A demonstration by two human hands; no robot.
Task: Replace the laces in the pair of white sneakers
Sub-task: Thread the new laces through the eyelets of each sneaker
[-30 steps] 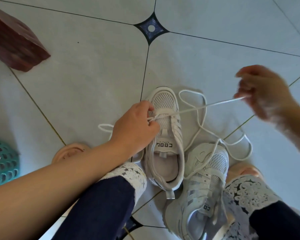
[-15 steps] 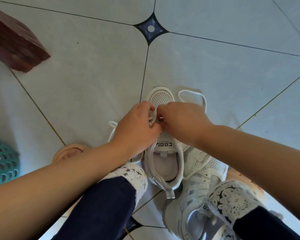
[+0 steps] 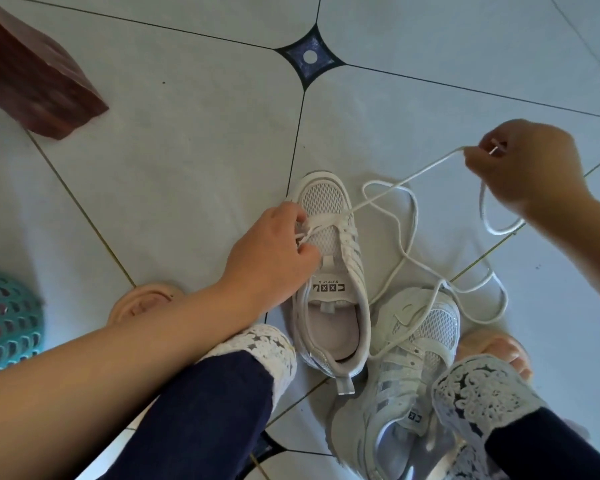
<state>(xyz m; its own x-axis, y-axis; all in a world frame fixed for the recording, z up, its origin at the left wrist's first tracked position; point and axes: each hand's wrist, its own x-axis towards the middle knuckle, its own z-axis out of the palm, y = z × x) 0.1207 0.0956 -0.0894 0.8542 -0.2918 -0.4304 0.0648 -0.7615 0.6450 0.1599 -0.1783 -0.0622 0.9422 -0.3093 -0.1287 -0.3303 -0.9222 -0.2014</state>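
Observation:
A white mesh sneaker (image 3: 329, 271) stands upright on the tiled floor, toe pointing away from me. My left hand (image 3: 274, 251) grips its left side at the lowest eyelets, fingers curled over the lace crossing. A white lace (image 3: 406, 176) runs taut from the toe-end eyelets up to my right hand (image 3: 523, 168), which pinches it near its tip, raised to the right. The slack lace (image 3: 409, 251) loops over the floor. The second sneaker (image 3: 409, 368) lies tilted at lower right, with the lace trailing across it.
My knees in dark trousers with white lace cuffs (image 3: 257, 344) frame the shoes, and a bare foot (image 3: 496, 348) shows at right. A dark red wooden block (image 3: 32, 81) lies upper left. A teal mesh basket (image 3: 4, 317) and a pink sandal (image 3: 142, 303) sit at left.
My right hand left the eyelets beside my left hand and swung up and right, drawing the lace taut through the shoe. My left hand stayed on the sneaker.

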